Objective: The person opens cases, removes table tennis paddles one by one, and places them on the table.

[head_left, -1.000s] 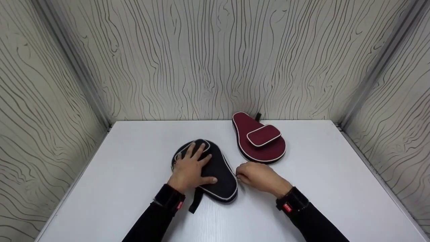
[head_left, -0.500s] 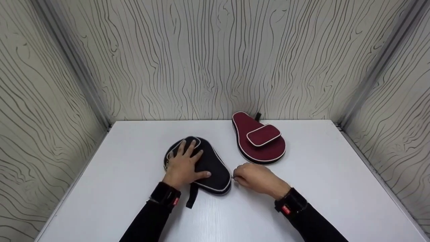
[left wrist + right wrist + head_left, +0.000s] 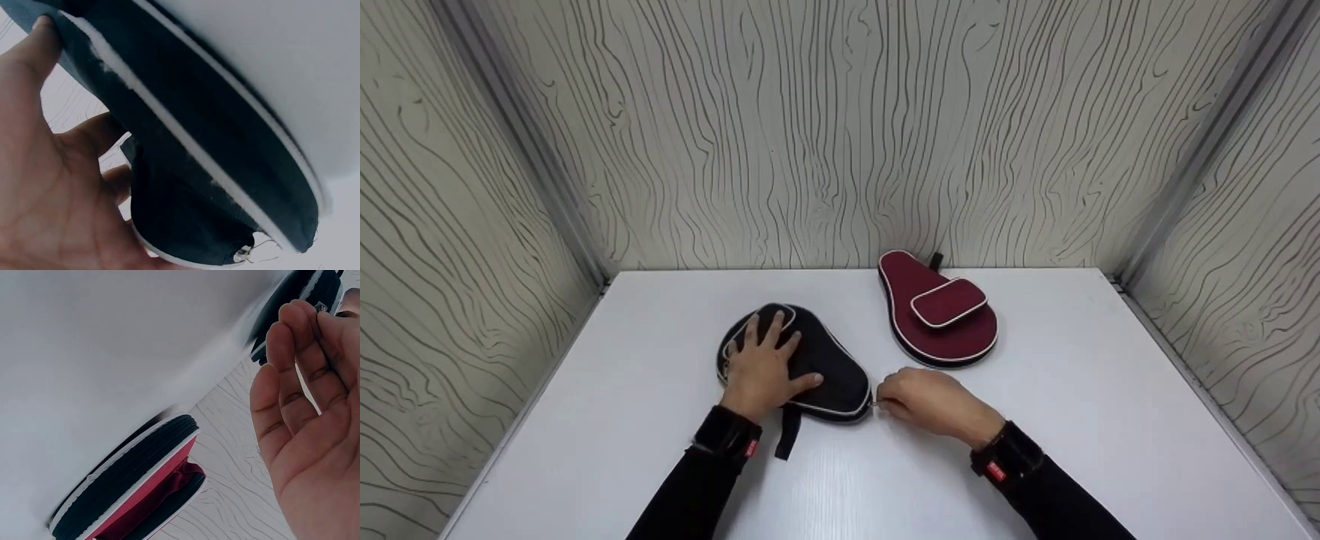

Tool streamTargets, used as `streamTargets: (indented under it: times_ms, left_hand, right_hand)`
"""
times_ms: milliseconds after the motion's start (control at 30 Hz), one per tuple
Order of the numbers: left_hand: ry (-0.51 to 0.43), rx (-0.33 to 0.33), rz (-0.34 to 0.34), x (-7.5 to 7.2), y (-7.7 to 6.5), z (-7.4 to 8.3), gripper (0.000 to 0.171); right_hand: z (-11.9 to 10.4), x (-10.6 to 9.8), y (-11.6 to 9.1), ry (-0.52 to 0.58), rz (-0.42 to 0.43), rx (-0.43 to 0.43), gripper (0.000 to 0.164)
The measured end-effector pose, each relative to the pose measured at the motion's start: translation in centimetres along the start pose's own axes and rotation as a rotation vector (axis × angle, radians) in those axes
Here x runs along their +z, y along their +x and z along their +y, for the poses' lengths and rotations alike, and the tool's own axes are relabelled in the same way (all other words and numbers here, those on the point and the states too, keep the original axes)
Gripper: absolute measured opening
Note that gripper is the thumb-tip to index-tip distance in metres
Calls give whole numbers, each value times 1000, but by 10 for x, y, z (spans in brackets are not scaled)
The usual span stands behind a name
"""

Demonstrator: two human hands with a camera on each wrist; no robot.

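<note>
A black paddle-shaped case (image 3: 832,375) with white piping lies on the white table, its narrow end toward the right. My left hand (image 3: 761,375) rests flat on its wide part, fingers spread over the small front pocket (image 3: 785,315). At the narrow end, my right hand (image 3: 934,401) pinches the zipper pull (image 3: 321,307) between thumb and fingertip. The left wrist view shows the case's side (image 3: 214,107) and the pocket beneath the palm. A black strap (image 3: 788,433) sticks out toward the front.
A maroon case (image 3: 911,341) of the same shape lies behind my right hand, its raised pocket (image 3: 949,302) facing up. Wood-grain patterned panels (image 3: 840,135) enclose the table (image 3: 660,315) at the back and both sides.
The black case and my left hand have shifted left and slightly back. My right hand, with the zipper pull, has moved round the narrow end toward the front. The maroon case stays put.
</note>
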State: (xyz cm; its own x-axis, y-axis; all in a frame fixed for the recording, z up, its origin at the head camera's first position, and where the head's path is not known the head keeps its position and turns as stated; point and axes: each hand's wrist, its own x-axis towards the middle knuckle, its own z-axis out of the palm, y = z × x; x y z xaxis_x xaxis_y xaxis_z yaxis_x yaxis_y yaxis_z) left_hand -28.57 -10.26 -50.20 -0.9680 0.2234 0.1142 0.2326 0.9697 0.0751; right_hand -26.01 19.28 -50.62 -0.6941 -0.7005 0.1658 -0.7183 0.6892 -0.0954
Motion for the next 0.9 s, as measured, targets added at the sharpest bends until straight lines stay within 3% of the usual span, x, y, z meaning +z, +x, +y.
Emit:
streamTargets:
  times_ms: [133,333,533,700,900]
  left_hand:
    - [47,-11,-32,-3,-2,4,83]
    - [147,41,-71,-6,-3,10,77]
    - [152,140,-38,-6,-5,14,75]
    - [153,244,-15,-2,-5,20,73]
    - [153,306,5,5,-5,22,75]
  right_hand:
    - [8,1,-2,-12,25,23,10]
    - [22,-1,-6,-25,57,97,8]
    - [33,-4,-8,-80,105,186,10]
    - [37,-6,-9,-140,134,203,9]
    - [35,-5,-11,-164,144,204,12]
